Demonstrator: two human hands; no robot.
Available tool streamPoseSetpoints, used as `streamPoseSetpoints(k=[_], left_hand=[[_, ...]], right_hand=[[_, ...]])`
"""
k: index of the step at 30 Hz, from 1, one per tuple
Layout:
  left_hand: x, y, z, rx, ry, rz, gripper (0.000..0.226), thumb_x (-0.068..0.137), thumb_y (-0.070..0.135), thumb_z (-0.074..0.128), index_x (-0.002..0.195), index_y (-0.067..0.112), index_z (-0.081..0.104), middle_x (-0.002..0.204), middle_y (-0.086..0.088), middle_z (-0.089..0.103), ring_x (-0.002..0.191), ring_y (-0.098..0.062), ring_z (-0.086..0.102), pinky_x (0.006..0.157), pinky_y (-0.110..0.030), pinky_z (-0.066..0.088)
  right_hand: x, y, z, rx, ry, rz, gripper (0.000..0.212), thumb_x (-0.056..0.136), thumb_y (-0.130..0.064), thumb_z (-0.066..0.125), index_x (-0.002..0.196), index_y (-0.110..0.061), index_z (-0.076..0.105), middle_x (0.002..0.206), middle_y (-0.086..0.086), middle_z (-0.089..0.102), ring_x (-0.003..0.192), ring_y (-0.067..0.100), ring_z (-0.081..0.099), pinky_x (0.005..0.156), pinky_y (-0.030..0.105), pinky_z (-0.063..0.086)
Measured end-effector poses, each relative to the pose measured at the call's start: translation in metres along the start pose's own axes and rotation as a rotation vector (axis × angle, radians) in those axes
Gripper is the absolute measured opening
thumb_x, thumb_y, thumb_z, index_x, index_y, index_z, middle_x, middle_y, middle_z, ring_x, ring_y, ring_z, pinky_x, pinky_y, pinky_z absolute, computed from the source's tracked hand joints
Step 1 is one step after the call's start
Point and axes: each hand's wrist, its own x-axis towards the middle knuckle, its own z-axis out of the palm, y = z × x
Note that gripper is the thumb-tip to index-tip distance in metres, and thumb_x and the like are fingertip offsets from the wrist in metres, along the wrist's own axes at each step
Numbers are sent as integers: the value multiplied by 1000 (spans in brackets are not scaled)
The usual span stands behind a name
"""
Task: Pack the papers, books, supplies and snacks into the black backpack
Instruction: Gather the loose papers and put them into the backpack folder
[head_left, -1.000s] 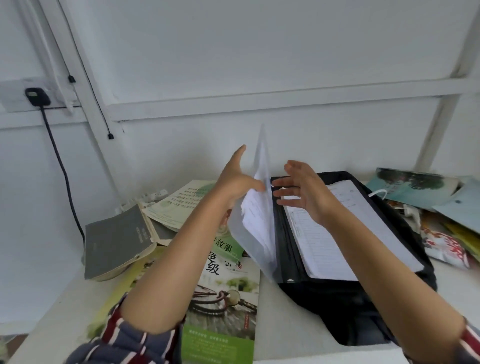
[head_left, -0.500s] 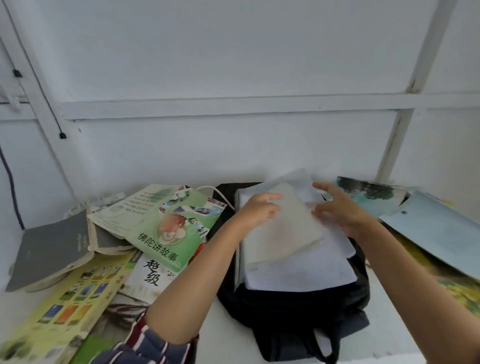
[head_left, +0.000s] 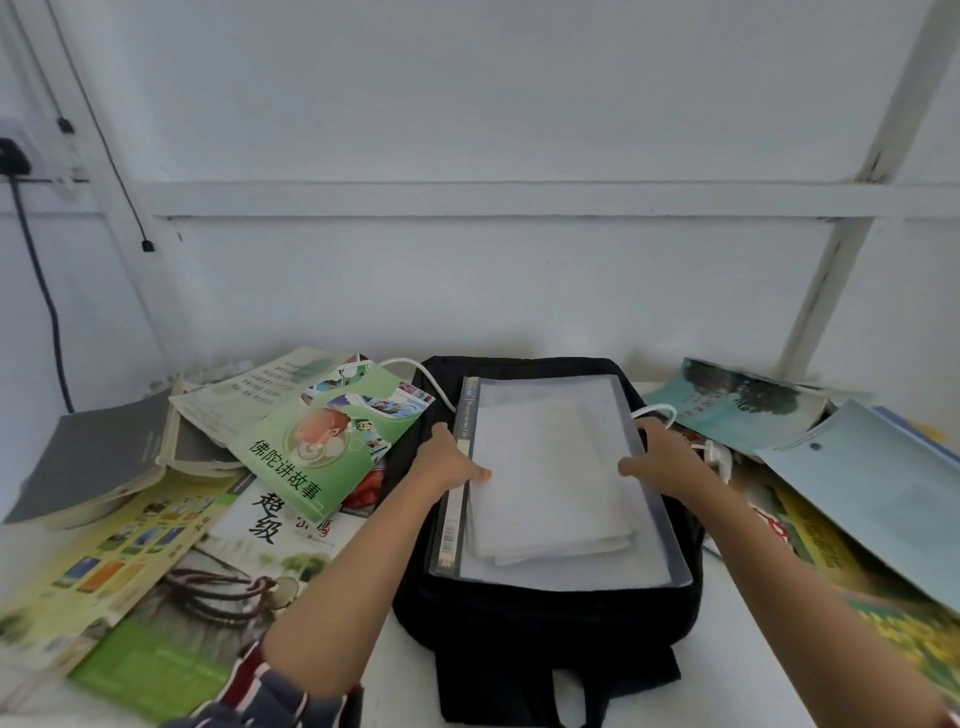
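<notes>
The clear plastic folder of white papers (head_left: 550, 488) lies flat atop the black fabric backpack (head_left: 519, 623) on the white tabletop (head_left: 400, 670), its long axis pointing away from the person. The left hand (head_left: 447, 465) and right hand (head_left: 662, 457) each clamp one of its long edges, equally near.

Printed on the green booklet (head_left: 332, 447), just left of the fingers of the left hand (head_left: 449, 462): 佛陀讲故事. Below, in big black characters on a magazine cover (head_left: 249, 551): 超级. Spine print on the clear folder (head_left: 644, 519) too blurred to read.
</notes>
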Motion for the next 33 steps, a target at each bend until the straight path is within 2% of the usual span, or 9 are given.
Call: streamPoseSetpoints(k=[8, 10, 12, 15, 17, 19, 21, 25, 33], left_hand=[[2, 2, 0, -343, -43, -103, 89, 74, 12, 78, 142, -4, 24, 142, -16, 39, 129, -30, 40, 102, -35, 36], [1, 3, 0, -409, -59, -140, 74, 80, 17, 73, 137, -5, 32, 130, -10, 47, 128, -29, 41, 101, -34, 34], [2, 5, 0, -458, -81, -152, 55, 85, 18, 68, 129, -5, 44, 107, -6, 52, 114, -28, 51, 96, -34, 37], [4, 10, -3, -562, -104, -140, 43, 88, 22, 64, 122, -2, 51, 91, -7, 59, 87, -23, 57, 90, -37, 43], [7, 15, -4, -574, -89, -122, 42, 89, 26, 63, 120, -1, 51, 95, -8, 60, 89, -23, 56, 92, -38, 44], [8, 24, -7, -549, -70, -67, 38, 91, 27, 60, 115, 0, 51, 96, -7, 59, 87, -19, 56, 83, -33, 45], [10, 32, -12, -531, -21, -9, 50, 89, 30, 62, 125, -1, 49, 114, -10, 59, 103, -23, 56, 90, -33, 44], [18, 33, -17, -434, 33, 61, 56, 88, 29, 63, 133, 2, 42, 133, -13, 48, 119, -27, 46, 90, -30, 35], [17, 6, -3, -139, 68, 125, 82, 84, 11, 67, 146, 7, 13, 142, -15, 40, 126, -30, 43, 101, -35, 37]], right_hand=[[-6, 6, -1, 279, -30, 60, 55, 84, -10, 63, 132, -1, 37, 128, 20, 47, 97, 23, 46, 88, 40, 45], [-5, 6, -2, 357, -21, 95, 50, 84, -9, 64, 127, 4, 42, 120, 25, 51, 89, 27, 50, 72, 37, 48], [-6, 7, -3, 458, -38, 116, 41, 83, -7, 64, 119, 7, 50, 97, 22, 55, 65, 20, 44, 50, 27, 34], [-6, 8, -3, 563, -40, 134, 19, 83, -3, 63, 100, -2, 53, 78, 5, 53, 57, 14, 39, 49, 22, 26], [-5, 8, -3, 633, -29, 156, 22, 83, -2, 62, 102, -5, 51, 77, 4, 53, 57, 15, 40, 49, 24, 26], [-2, 10, -1, 679, -28, 164, 41, 83, -2, 63, 121, -3, 48, 90, 7, 55, 61, 14, 42, 50, 24, 29], [1, 13, 2, 698, -27, 187, 57, 81, -2, 66, 132, -5, 42, 104, 10, 53, 66, 15, 44, 51, 26, 33], [2, 15, 5, 679, -13, 210, 34, 75, 2, 70, 108, 4, 60, 87, 12, 59, 63, 17, 49, 43, 22, 38], [0, 8, -2, 812, -66, 194, 23, 75, 13, 63, 84, -7, 55, 80, 9, 58, 66, 17, 53, 57, 26, 45]])
